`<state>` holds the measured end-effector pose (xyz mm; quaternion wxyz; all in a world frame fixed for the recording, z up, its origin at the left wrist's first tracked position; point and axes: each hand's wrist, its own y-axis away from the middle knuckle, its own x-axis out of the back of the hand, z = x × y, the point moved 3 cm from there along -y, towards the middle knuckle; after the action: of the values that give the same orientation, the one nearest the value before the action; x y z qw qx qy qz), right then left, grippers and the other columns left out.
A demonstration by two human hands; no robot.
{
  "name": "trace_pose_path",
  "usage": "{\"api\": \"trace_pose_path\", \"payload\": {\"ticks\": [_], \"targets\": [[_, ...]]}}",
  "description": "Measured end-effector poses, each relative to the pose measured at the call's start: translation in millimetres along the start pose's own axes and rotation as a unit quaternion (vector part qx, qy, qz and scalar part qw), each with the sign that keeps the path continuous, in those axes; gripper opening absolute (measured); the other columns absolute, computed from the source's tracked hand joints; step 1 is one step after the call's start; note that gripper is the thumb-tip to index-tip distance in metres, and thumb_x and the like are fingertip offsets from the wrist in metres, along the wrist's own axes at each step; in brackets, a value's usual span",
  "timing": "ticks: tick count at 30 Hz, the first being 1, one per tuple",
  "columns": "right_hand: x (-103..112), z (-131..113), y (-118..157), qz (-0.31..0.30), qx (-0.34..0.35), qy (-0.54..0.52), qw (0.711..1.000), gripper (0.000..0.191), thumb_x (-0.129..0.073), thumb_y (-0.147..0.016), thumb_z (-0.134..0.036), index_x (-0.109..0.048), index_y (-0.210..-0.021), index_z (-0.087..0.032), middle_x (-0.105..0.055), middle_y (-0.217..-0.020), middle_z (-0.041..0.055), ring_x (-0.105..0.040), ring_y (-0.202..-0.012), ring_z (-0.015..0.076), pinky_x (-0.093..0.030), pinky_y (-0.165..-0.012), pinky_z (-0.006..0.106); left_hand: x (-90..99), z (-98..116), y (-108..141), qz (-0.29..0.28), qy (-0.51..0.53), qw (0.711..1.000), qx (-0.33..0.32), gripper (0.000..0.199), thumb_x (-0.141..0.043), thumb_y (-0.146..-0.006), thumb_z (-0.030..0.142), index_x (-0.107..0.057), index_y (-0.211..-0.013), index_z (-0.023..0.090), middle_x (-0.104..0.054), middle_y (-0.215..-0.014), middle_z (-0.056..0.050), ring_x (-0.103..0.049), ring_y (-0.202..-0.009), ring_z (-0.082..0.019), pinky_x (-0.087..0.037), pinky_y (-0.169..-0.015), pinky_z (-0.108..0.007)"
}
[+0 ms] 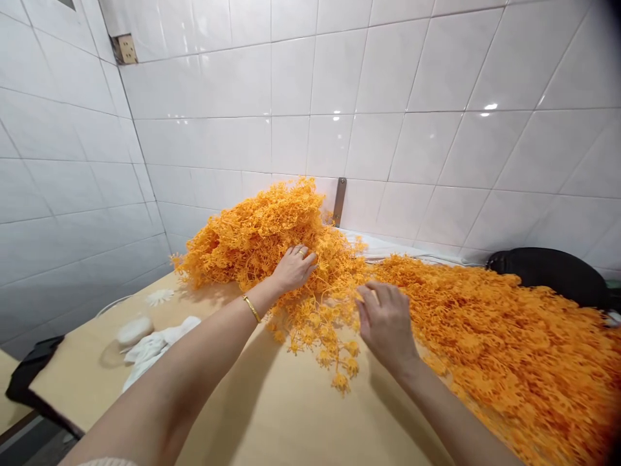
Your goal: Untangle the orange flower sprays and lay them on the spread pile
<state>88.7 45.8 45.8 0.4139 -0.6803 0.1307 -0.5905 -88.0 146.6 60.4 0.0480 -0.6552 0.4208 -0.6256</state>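
Note:
A tall heap of orange plastic-like sprigs (252, 236) stands at the back left of the table, against the tiled wall. My left hand (294, 266), with a ring and a gold bracelet on that arm, is at the heap's right side, its fingers curled on orange strands. My right hand (387, 318) is at the edge of the loose sprigs, fingers bent together; what they pinch is too small to make out. Between the hands, a spray of small orange flower shapes (334, 349) hangs forward over the tabletop. A wide, lower orange pile (504, 343) covers the right side.
The pale table (272, 414) runs below both arms. On its left lie a white cloth (154, 346), a round whitish object (134, 330) and a white star-like piece (160, 297). A black rounded object (553, 273) is behind the right pile. A metal bracket (340, 202) is on the wall.

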Motion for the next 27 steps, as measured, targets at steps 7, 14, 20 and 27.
{"api": "trace_pose_path", "payload": {"ticks": [7, 14, 20, 27], "targets": [[-45, -39, 21, -0.196, -0.031, -0.06, 0.978, 0.028, -0.046, -0.077, -0.02, -0.05, -0.105, -0.017, -0.054, -0.088, 0.0094, -0.046, -0.081, 0.0213, -0.033, -0.069, 0.031, 21.2, -12, 20, 0.058, -0.048, 0.997, 0.001, 0.049, -0.031, -0.081, 0.047, -0.044, -0.118, 0.018, -0.039, -0.127, -0.013, -0.017, -0.125, -0.028, -0.005, -0.099, -0.05], [-13, 10, 27, -0.2, -0.115, -0.183, 0.956, 0.017, -0.038, -0.079, -0.02, -0.054, -0.084, -0.019, -0.057, -0.081, 0.0049, -0.05, -0.079, 0.0185, -0.034, -0.068, 0.029, 2.2, -42, 44, -0.025, -0.058, 0.997, 0.044, 0.08, -0.037, -0.066, 0.068, -0.023, -0.133, 0.026, -0.025, -0.138, -0.009, -0.011, -0.126, -0.031, -0.001, -0.098, -0.052], [20, 27, 53, -0.189, -0.139, -0.25, 0.939, 0.022, -0.034, -0.083, -0.031, -0.052, -0.075, -0.021, -0.057, -0.075, 0.005, -0.052, -0.067, 0.0182, -0.039, -0.059, 0.029, -4.5, -46, 39, -0.064, -0.079, 0.992, 0.068, 0.069, -0.051, -0.069, 0.051, -0.026, -0.13, 0.032, -0.024, -0.139, -0.006, -0.012, -0.126, -0.031, -0.003, -0.098, -0.054], [39, 8, 98, -0.153, -0.06, -0.153, 0.974, 0.024, -0.037, -0.082, -0.026, -0.056, -0.096, -0.024, -0.061, -0.08, 0.0064, -0.053, -0.068, 0.0194, -0.043, -0.064, 0.032, -11.2, -42, 31, -0.085, -0.075, 0.991, 0.067, 0.058, -0.054, -0.07, 0.034, -0.035, -0.125, 0.033, -0.03, -0.136, -0.004, -0.015, -0.126, -0.03, 0.0, -0.096, -0.058]]}}
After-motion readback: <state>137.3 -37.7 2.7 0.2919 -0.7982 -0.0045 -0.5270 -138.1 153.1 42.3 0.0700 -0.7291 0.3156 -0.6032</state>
